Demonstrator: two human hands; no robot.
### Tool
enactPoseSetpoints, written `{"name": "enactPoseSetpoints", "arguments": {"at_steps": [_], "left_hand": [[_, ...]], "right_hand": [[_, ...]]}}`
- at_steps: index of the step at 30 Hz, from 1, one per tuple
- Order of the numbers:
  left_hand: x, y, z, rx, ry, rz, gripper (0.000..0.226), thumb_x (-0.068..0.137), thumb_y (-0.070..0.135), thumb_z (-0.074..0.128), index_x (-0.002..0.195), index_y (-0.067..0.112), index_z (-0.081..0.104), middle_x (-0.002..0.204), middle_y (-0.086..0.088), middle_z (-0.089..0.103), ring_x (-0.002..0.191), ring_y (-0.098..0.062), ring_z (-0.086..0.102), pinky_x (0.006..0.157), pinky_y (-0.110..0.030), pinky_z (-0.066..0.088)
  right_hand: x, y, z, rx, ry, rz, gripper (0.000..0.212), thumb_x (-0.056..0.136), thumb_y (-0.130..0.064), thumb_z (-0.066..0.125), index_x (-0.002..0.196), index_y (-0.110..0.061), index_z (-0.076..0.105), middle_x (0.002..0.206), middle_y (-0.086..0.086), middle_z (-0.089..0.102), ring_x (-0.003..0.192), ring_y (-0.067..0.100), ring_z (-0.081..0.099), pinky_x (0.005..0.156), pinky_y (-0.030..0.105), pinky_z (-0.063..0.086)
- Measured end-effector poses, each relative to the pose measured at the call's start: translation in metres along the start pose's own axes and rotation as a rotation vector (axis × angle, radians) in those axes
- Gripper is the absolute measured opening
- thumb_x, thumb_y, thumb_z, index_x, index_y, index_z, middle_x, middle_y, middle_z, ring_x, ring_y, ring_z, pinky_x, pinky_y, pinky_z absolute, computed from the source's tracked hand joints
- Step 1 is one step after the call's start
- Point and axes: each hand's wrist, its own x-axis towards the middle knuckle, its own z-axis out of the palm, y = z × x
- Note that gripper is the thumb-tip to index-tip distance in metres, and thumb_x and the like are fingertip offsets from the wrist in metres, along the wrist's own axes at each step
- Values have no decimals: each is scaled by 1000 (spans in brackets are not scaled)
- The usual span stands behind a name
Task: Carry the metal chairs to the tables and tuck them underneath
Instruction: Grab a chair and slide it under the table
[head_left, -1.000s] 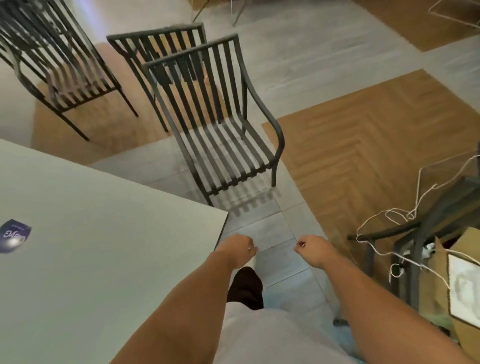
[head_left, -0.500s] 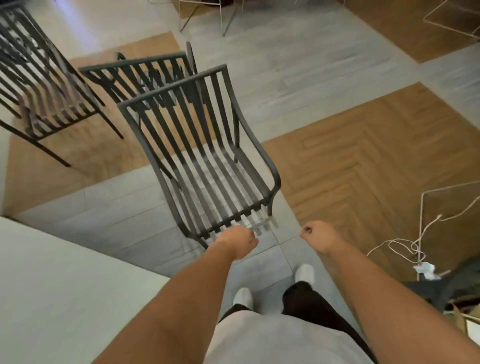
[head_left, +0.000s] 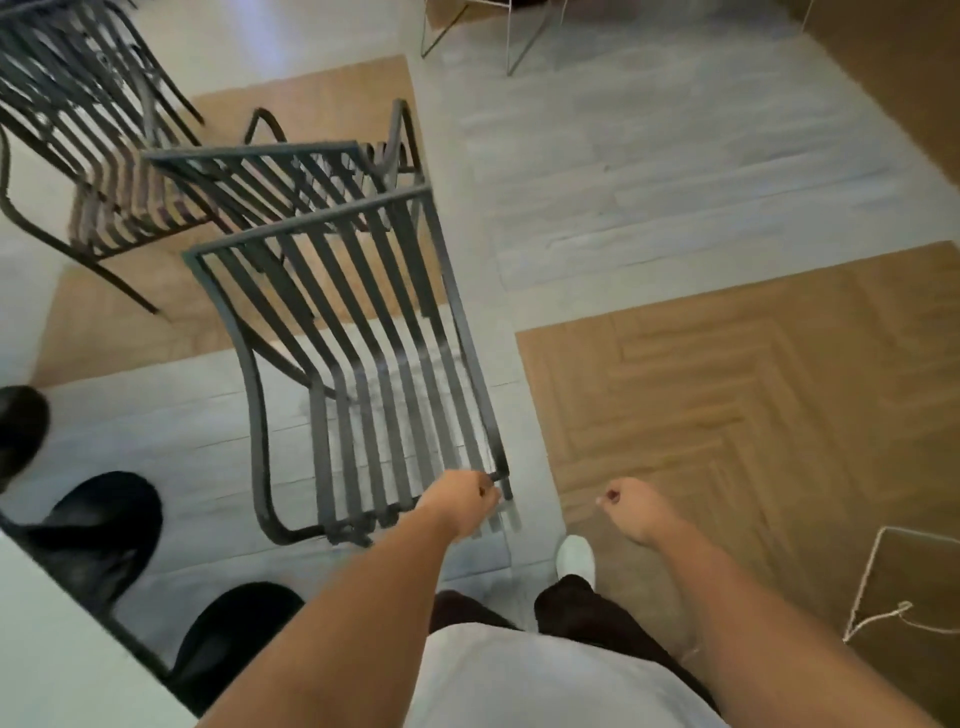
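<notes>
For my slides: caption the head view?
Left hand reaches the nearest metal chair's front edge; right hand curled, empty.

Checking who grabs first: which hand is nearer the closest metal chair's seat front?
Left. The left hand is at the nearest metal chair's front edge; the right hand hangs off to its right, apart.

The setting resembles a café or dining area. Indicators: several identical dark slatted metal chairs (head_left: 358, 358) grouped on the floor; a white table (head_left: 57, 660) at lower left; patterned flooring (head_left: 727, 405) combining grey planks with herringbone wood panels; wire-frame furniture legs (head_left: 511, 39) at the top.
</notes>
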Motion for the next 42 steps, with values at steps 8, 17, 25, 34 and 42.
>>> {"name": "enactPoseSetpoints", "arguments": {"at_steps": [8, 17, 25, 34, 42], "left_hand": [[75, 100, -49, -250, 126, -87, 41, 106, 49, 48, 127, 22, 69, 114, -4, 73, 96, -20, 70, 91, -39, 59], [197, 128, -151, -206, 140, -125, 46, 109, 45, 44, 140, 16, 63, 135, -5, 67, 120, -24, 63, 107, -40, 50], [308, 148, -306, -246, 200, -107, 46, 108, 46, 45, 135, 14, 64, 131, -10, 68, 117, -30, 63, 101, -43, 52], [388, 162, -426, -386, 324, -140, 46, 108, 45, 49, 132, 11, 67, 126, -12, 70, 113, -30, 65, 93, -34, 50], [442, 156, -467, -576, 409, -352, 44, 108, 45, 49, 128, 12, 68, 121, -9, 71, 107, -29, 66, 87, -35, 51]], "right_hand": [[77, -3, -149, -201, 26, -49, 34, 104, -39, 55, 118, -13, 72, 121, 10, 72, 115, 30, 63, 89, 31, 49], [212, -95, -264, -333, 37, -183, 35, 104, -40, 53, 121, -13, 68, 118, 9, 71, 97, 24, 62, 77, 29, 44], [310, -205, -386, -372, 61, -234, 31, 103, -39, 53, 118, -19, 71, 120, 5, 72, 112, 27, 64, 90, 32, 50], [407, -317, -480, -444, 53, -370, 30, 102, -42, 52, 116, -22, 70, 118, 4, 71, 110, 26, 63, 89, 35, 51], [505, -401, -535, -671, -77, -522, 29, 104, -40, 50, 118, -21, 66, 113, 3, 70, 104, 24, 63, 87, 34, 51]]}}
